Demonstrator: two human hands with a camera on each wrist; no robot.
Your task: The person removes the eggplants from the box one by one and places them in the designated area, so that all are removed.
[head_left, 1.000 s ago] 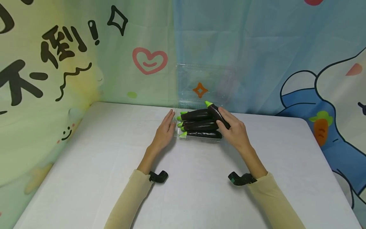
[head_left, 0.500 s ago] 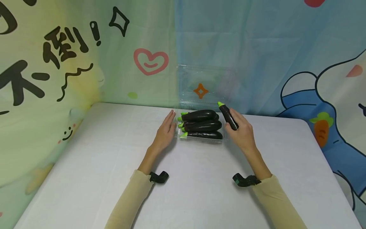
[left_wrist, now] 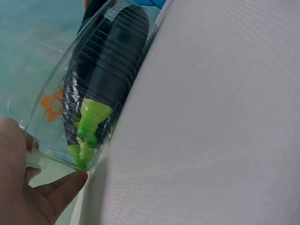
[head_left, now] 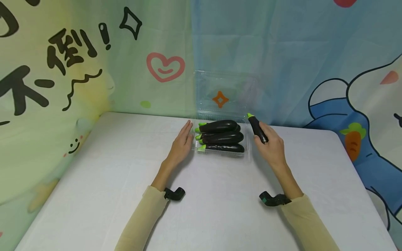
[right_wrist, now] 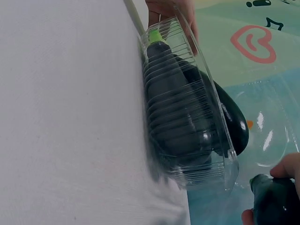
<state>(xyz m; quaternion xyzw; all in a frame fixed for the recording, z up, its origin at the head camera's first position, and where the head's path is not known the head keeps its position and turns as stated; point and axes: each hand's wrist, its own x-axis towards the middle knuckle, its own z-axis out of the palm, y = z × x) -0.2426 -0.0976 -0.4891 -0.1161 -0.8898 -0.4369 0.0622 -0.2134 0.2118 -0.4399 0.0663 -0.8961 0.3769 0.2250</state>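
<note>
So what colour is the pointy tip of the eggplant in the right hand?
Bright green tip on the dark purple-black toy eggplant; the head view shows it best.

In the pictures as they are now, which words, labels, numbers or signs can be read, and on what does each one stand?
"不" and "倒!" in large black strokes, on the backdrop cloth left of the table.
Further black strokes at the cloth's top left corner: cut off by the frame, not readable.
The clear plastic box, the eggplants inside it and the eggplant held by the right hand: no label or print visible.
</note>
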